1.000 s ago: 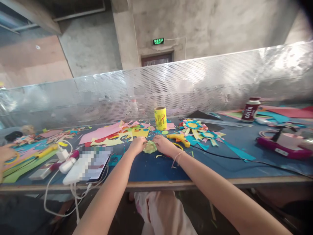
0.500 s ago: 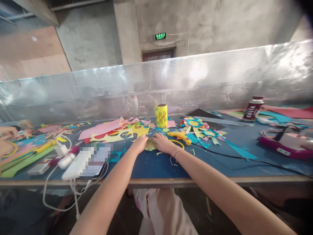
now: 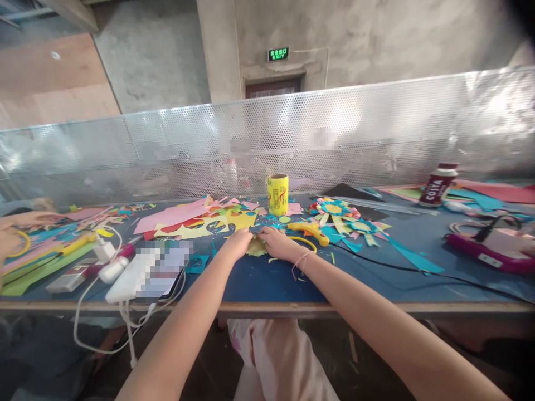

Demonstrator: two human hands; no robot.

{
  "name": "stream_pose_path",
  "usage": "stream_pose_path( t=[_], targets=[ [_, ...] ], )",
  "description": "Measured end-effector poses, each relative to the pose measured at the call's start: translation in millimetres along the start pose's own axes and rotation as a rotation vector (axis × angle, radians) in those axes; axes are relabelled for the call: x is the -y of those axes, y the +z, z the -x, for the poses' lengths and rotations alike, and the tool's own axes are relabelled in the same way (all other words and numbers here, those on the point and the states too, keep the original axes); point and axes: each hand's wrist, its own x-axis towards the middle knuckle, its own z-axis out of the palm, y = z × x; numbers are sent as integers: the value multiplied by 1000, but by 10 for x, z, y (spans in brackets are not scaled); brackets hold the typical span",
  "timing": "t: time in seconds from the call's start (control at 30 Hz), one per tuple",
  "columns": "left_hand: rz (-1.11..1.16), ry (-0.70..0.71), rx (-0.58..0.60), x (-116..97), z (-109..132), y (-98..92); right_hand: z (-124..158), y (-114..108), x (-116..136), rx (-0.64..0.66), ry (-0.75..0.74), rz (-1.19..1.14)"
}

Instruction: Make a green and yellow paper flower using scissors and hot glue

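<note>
Both hands meet over the blue tabletop near the middle of the view. My left hand (image 3: 238,243) is closed, its fingers curled at the left edge of a small yellow-green paper piece (image 3: 256,248). From the other side, my right hand (image 3: 276,244) has its fingers bent down on the same piece. The fingers hide much of the paper and its exact shape. Just right of my right hand lies a yellow glue gun (image 3: 311,232) with a black cord. Behind the hands stands a yellow roll (image 3: 278,196), upright.
Cut paper sheets (image 3: 188,216) lie behind my left hand. Paper rosettes (image 3: 333,209) are at the back right, with a bottle (image 3: 438,185) and a purple device (image 3: 489,253) farther right. A phone (image 3: 169,273) and white cables sit left. Another person's hand (image 3: 31,220) reaches in at far left.
My hands stay on the paper piece with hardly any shift. At far left the other person's hand has moved and now stretches farther over the table. The view has tilted slightly.
</note>
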Motion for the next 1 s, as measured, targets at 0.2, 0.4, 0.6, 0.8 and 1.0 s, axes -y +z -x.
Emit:
stream_pose_path(
  t=[0.2,0.4,0.6,0.8,1.0],
  targets=[
    [-80,-38,30,-48,147,-51,-17,-9,90,14,-11,2],
    [42,-78,-36,-23,261,-42,12,-25,104,-5,-22,-18],
    [-13,-37,-52,-55,321,-40,60,-39,132,-34,-63,55],
    [5,-59,-65,-61,322,16,69,-37,132,-40,-95,88],
    [16,-59,-72,-28,309,57,30,4,110,-47,-73,40]
  ],
)
